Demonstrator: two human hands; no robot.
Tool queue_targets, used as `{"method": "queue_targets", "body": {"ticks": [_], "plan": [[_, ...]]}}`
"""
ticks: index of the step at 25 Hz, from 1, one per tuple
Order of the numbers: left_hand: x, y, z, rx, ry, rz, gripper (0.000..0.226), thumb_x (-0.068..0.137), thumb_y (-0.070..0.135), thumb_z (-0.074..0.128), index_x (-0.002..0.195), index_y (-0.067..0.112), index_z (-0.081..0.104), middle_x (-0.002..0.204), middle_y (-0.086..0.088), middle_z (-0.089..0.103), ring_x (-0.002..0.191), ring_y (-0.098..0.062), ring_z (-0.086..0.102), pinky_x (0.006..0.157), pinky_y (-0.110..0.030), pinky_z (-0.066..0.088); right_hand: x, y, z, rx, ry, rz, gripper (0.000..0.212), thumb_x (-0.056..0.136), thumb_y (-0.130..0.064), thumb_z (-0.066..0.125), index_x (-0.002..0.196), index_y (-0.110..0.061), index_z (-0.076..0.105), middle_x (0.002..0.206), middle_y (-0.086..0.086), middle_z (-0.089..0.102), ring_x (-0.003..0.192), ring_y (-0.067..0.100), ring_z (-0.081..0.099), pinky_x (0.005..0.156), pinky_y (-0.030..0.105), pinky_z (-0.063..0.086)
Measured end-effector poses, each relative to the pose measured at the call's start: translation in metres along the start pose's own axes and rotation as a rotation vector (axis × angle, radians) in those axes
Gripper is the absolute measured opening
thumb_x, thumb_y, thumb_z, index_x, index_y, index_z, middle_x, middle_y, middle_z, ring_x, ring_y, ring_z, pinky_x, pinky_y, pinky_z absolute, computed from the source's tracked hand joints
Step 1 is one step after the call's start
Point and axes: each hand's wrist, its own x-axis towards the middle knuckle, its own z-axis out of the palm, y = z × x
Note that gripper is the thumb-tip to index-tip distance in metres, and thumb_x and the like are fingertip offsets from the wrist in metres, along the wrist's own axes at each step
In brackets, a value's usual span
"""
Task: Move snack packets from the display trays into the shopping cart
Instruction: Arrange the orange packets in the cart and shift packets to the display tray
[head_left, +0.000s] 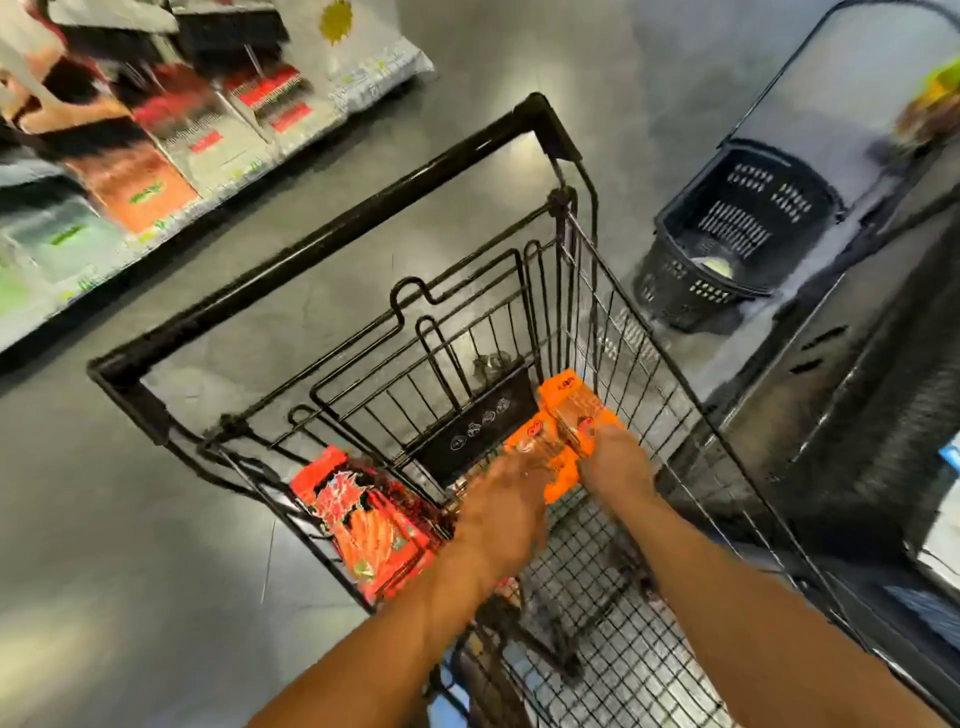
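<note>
A black wire shopping cart (332, 239) fills the middle of the head view. Both my hands are down inside its basket, close to the folded child-seat flap. My left hand (506, 512) and my right hand (615, 460) each grip orange snack packets (566, 410), held side by side against the cart's right wall. Red snack packets (366, 525) stand stacked on edge in the cart's left corner, just left of my left wrist. The picture is motion-blurred, so the fingers are indistinct.
Large sacks and packets (171, 130) lie on a low display along the upper left. A black plastic hand basket (727, 239) sits on the floor to the right of the cart, beside a dark cabinet (857, 364). Grey floor (104, 519) lies left of the cart.
</note>
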Motion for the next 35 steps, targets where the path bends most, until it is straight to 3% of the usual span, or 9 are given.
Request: {"method": "queue_targets", "body": {"ticks": [5,9,13,16,21,24,28,32,35], "plan": [[0.03,-0.016,0.031,-0.022,-0.015,-0.111,0.058,0.092,0.03,0.056,0.149,0.028,0.044,0.153,-0.003,0.043,0.141,-0.028,0.04,0.111,-0.047,0.041,0.062,-0.01,0.037,-0.179,0.082,-0.086,0.063,0.085,-0.028,0.071,0.137,-0.015,0.04,0.133,0.015,0.047,0.119,0.038,0.052,0.09,0.051,0.053],[0.035,-0.025,0.042,-0.17,-0.079,-0.223,0.055,0.092,0.029,0.056,0.146,0.033,0.046,0.154,0.004,0.041,0.142,-0.022,0.038,0.114,-0.043,0.041,0.069,-0.006,0.033,-0.129,0.149,-0.155,0.044,0.085,-0.028,0.07,0.124,-0.018,0.052,0.117,0.011,0.055,0.103,0.035,0.061,0.079,0.045,0.054],[0.049,-0.014,0.033,-0.964,-0.051,-0.405,0.036,0.095,0.033,0.065,0.128,0.021,0.06,0.136,-0.002,0.061,0.122,-0.034,0.061,0.106,-0.046,0.049,0.054,0.0,-0.001,0.043,0.211,-0.27,0.029,0.091,-0.033,0.059,0.116,-0.018,0.063,0.096,0.005,0.059,0.091,0.029,0.062,0.073,0.038,0.048],[0.055,0.003,0.004,-1.565,-0.059,-0.552,0.029,0.098,0.046,0.064,0.122,0.031,0.057,0.13,0.005,0.068,0.122,-0.013,0.063,0.089,-0.032,0.049,0.01,-0.009,-0.015,0.201,0.166,-0.304,0.027,0.089,-0.035,0.063,0.116,-0.029,0.065,0.098,-0.009,0.061,0.09,0.015,0.062,0.074,0.03,0.05],[0.059,0.0,0.008,-1.87,0.043,-0.626,0.006,0.101,0.02,0.064,0.097,0.018,0.068,0.088,-0.006,0.076,0.085,-0.023,0.071,0.071,-0.031,0.057,-0.062,-0.023,-0.005,0.513,-0.183,-0.434,0.031,0.09,-0.036,0.065,0.12,-0.029,0.067,0.106,-0.014,0.065,0.092,0.003,0.065,0.078,0.021,0.056],[0.06,-0.014,0.023,-1.726,0.148,-0.975,0.012,0.096,0.008,0.06,0.088,0.007,0.068,0.066,-0.009,0.066,0.065,-0.024,0.061,0.062,-0.031,0.051,-0.045,-0.011,0.014,0.793,-0.206,-0.137,0.014,0.096,-0.024,0.064,0.099,-0.033,0.073,0.093,-0.009,0.073,0.084,0.009,0.069,0.075,0.029,0.058],[0.047,-0.027,0.032,-1.731,0.11,-1.067,0.015,0.096,0.015,0.062,0.103,0.005,0.07,0.085,-0.015,0.068,0.085,-0.029,0.066,0.076,-0.041,0.055,-0.006,0.003,0.055,0.927,-0.169,0.605,0.014,0.09,-0.022,0.069,0.102,-0.018,0.063,0.093,0.007,0.065,0.086,0.025,0.06,0.088,0.048,0.056],[0.037,-0.025,0.035,-1.668,0.099,-1.034,0.027,0.095,0.018,0.064,0.117,0.004,0.069,0.093,-0.017,0.072,0.089,-0.029,0.069,0.1,-0.055,0.053,0.006,-0.003,0.08,1.163,-0.216,0.779,0.023,0.089,-0.024,0.074,0.101,-0.006,0.069,0.087,0.01,0.07,0.071,0.022,0.06,0.059,0.033,0.049],[0.029,-0.02,0.029,-1.654,0.094,-1.021,0.019,0.098,0.016,0.061,0.113,0.006,0.067,0.093,-0.021,0.072,0.082,-0.029,0.069,0.083,-0.044,0.061,0.008,-0.008,0.078,1.23,-0.168,0.802,0.027,0.084,-0.031,0.08,0.098,-0.01,0.069,0.088,0.008,0.071,0.064,0.019,0.061,0.049,0.028,0.048]]}}
